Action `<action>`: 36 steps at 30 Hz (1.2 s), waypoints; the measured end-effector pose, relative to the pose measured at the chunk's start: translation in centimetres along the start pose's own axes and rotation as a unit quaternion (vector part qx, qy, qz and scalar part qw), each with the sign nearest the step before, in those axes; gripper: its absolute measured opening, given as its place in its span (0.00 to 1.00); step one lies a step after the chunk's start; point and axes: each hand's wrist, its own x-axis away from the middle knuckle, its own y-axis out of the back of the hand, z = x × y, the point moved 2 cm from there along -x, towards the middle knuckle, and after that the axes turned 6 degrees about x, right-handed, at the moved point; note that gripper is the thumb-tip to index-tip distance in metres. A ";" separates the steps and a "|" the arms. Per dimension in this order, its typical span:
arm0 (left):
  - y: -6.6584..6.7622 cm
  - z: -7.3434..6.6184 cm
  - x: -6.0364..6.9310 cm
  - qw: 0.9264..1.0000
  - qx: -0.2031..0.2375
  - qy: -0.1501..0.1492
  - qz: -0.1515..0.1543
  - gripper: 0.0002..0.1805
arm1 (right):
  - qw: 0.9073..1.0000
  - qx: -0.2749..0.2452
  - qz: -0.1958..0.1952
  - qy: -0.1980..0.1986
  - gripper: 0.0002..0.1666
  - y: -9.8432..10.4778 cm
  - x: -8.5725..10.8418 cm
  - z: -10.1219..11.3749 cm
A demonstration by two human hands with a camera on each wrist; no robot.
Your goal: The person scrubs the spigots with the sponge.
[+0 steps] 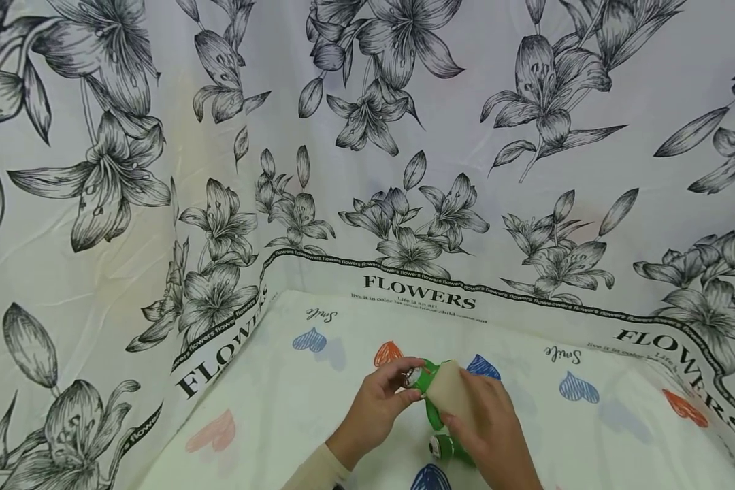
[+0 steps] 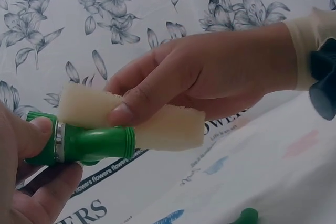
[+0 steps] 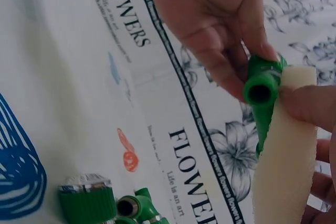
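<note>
My left hand (image 1: 373, 408) grips a green plastic tap (image 2: 100, 142) by its ribbed end, beside a silver ring. The tap's threaded, hollow end points away from those fingers, towards the right hand in the left wrist view. A cream sponge block (image 2: 173, 127) is in my right hand (image 1: 496, 425), thumb on one broad face and fingers behind. The sponge lies against the side of the tap, partly covering it in the head view. Under the hands, another green piece (image 1: 450, 447) rests on the cloth, partly hidden by the right hand.
In the right wrist view, a green ribbed piece with a silver rim (image 3: 86, 203) and a green tap-like part (image 3: 142, 208) lie on the cloth. White cloth (image 1: 269, 408) with printed hearts covers the table. Flower-printed curtains (image 1: 404, 170) hang behind it and at the left.
</note>
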 end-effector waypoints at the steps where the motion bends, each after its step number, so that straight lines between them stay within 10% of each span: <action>1: -0.1 0.1 0.0 1.000 0.005 -0.001 0.004 0.23 | 1.000 0.004 -0.005 -0.003 0.43 0.1 -0.1 -0.3; 13: -0.2 0.9 -0.4 1.000 0.013 -0.010 0.023 0.24 | 0.999 -0.002 0.001 -0.053 0.44 -0.1 -0.1 -1.6; 25: 0.3 0.5 -1.5 0.999 0.010 -0.043 -0.003 0.24 | 0.997 -0.058 0.001 0.045 0.49 -0.2 -0.3 0.2; 36: 0.2 0.3 -2.0 0.998 0.034 -0.050 0.000 0.24 | 0.997 -0.066 0.014 0.042 0.48 0.5 -1.3 -0.1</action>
